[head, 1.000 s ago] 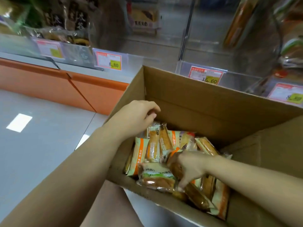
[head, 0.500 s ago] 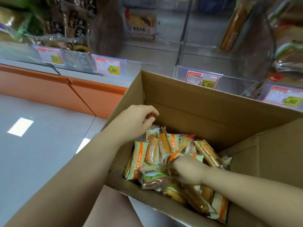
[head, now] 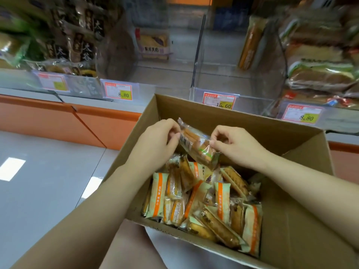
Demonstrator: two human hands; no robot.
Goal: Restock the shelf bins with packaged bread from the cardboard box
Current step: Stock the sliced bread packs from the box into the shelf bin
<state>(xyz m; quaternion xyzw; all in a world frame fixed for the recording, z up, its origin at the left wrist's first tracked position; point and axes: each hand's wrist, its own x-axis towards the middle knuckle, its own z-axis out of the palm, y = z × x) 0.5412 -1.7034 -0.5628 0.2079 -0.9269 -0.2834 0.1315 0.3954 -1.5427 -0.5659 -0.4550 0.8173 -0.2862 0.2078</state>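
Observation:
An open cardboard box (head: 229, 123) sits in front of me, holding several small bread packets (head: 206, 202) with orange stripes. Above them I hold one bread packet (head: 196, 144) tilted in the air. My left hand (head: 155, 140) pinches its upper left end and my right hand (head: 233, 146) pinches its lower right end. Beyond the box stand clear shelf bins (head: 223, 74); the middle one, behind the 15.60 price tag (head: 219, 99), is almost bare.
Left bins hold dark packaged goods (head: 77, 35), right bins hold larger bread loaves (head: 318, 70). One purple-labelled package (head: 153, 45) stands in the bin behind the 8.80 tag (head: 118, 91). An orange shelf base (head: 58, 121) and grey floor (head: 38, 181) lie to the left.
My right hand lifted a bread packet out of the pile and up. My left hand moved over from the box's left side and took hold of the packet's other end.

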